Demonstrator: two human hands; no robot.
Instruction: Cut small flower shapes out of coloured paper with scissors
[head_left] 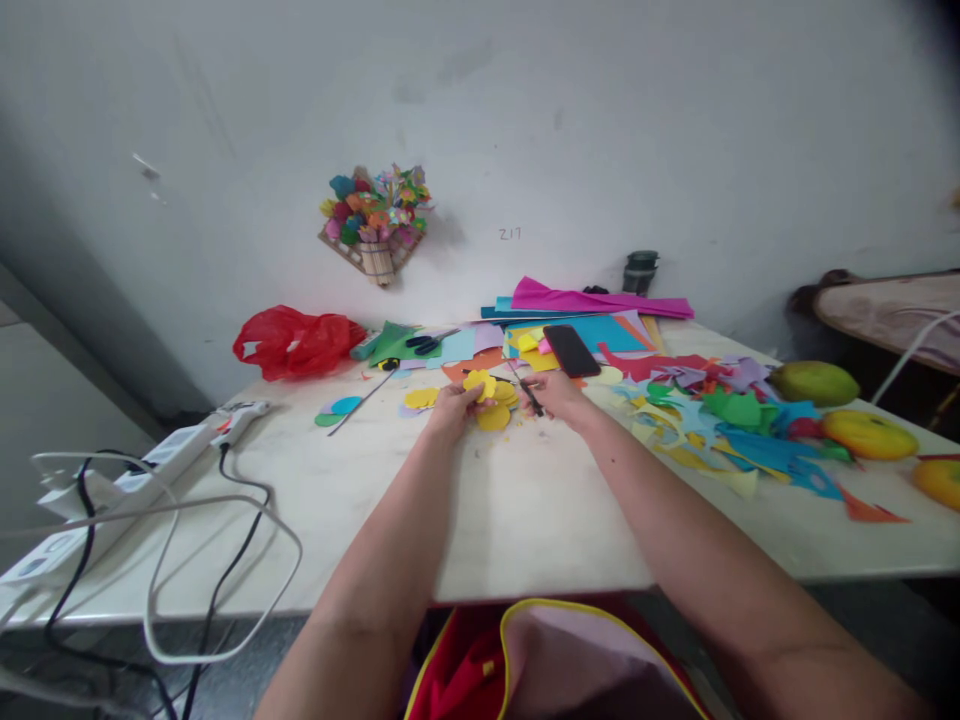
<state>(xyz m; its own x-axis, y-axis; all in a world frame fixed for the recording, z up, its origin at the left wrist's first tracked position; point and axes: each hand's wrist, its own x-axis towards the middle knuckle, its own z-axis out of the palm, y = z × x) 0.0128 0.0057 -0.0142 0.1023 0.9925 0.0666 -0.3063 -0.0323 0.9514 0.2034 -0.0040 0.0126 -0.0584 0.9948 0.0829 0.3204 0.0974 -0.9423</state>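
Observation:
Near the middle of the table, my left hand [454, 408] pinches a yellow paper flower [480, 382] with a scalloped edge. A little to its right, my right hand [553, 394] is closed around small dark-handled scissors [532, 399]; their thin blades point up and left towards the flower. Yellow paper circles [493, 417] lie under and beside the flower, with another yellow piece [421, 398] left of my left hand. Tiny yellow snippets are scattered below the scissors. My fingers partly hide the scissors' handles.
Paper scraps [742, 420] and mangoes [870, 435] cover the right side. A phone [571, 351], coloured sheets [600, 300], black-handled scissors [424, 345] and a red plastic bag [296, 343] lie farther back. A power strip [165, 455] with loose cables is at left.

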